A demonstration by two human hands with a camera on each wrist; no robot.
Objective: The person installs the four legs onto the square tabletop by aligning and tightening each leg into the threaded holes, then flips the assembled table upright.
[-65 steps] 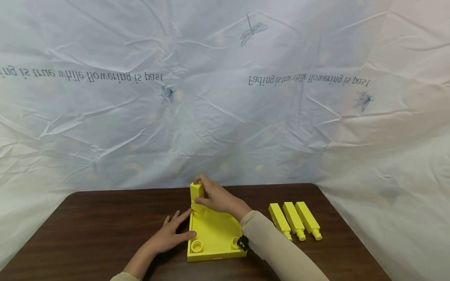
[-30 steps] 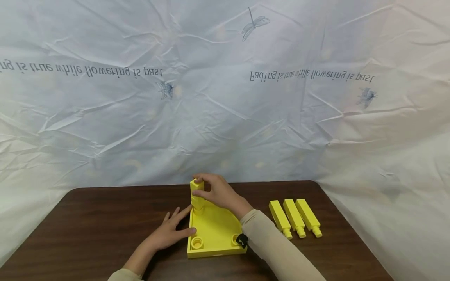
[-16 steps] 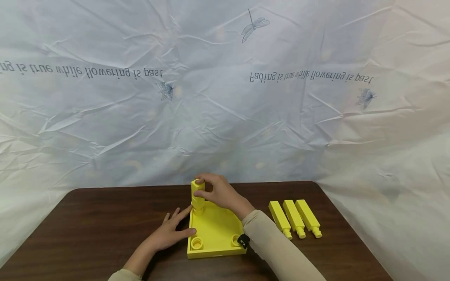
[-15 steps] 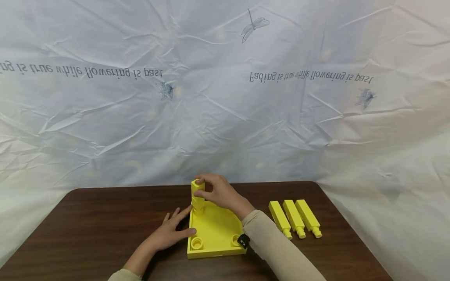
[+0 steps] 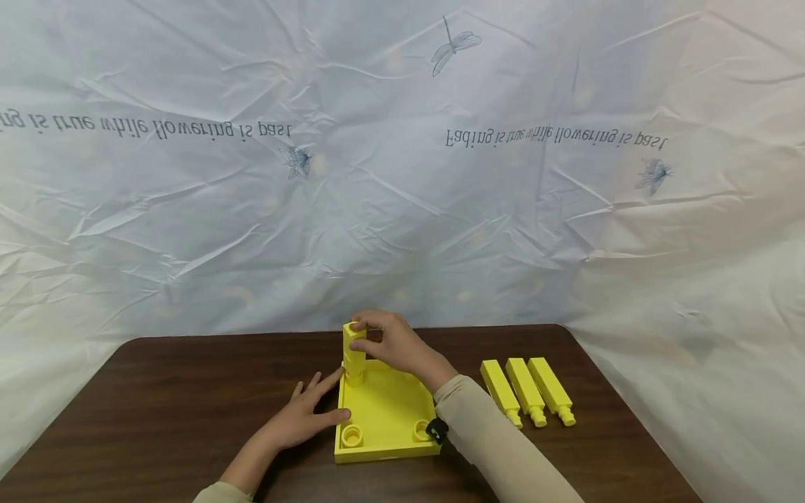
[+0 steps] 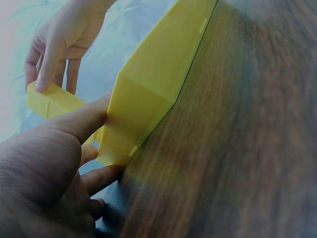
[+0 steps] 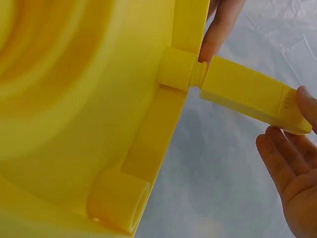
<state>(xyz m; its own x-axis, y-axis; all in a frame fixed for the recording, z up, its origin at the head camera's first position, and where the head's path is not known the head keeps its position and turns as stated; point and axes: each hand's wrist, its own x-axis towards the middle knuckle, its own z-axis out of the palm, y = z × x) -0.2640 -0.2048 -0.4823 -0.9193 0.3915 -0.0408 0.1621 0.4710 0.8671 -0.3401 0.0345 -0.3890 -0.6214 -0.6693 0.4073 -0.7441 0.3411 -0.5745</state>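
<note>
A yellow plastic tray-like panel (image 5: 388,412) with raised edges and round corner sockets lies on the table. A square yellow leg (image 7: 247,91) stands upright at its far left socket, and its threaded neck partly shows above the socket in the right wrist view. My right hand (image 5: 396,342) pinches the leg's top end between thumb and fingers. With fingers spread and mostly straight, my left hand (image 5: 302,419) touches the panel's left side, its thumb on the edge. In the left wrist view that hand (image 6: 44,158) presses against the panel's outer wall.
To the right, three more yellow legs (image 5: 527,392) lie side by side, threaded ends toward me. The dark wooden table (image 5: 189,391) ends at a white printed cloth (image 5: 402,209) behind it. Near sockets (image 5: 352,436) show in the panel's front corners.
Over these frames my right thumb and fingers shift a little at the leg's top, and the leg's faces turn slightly. My left hand keeps its place on the panel's side.
</note>
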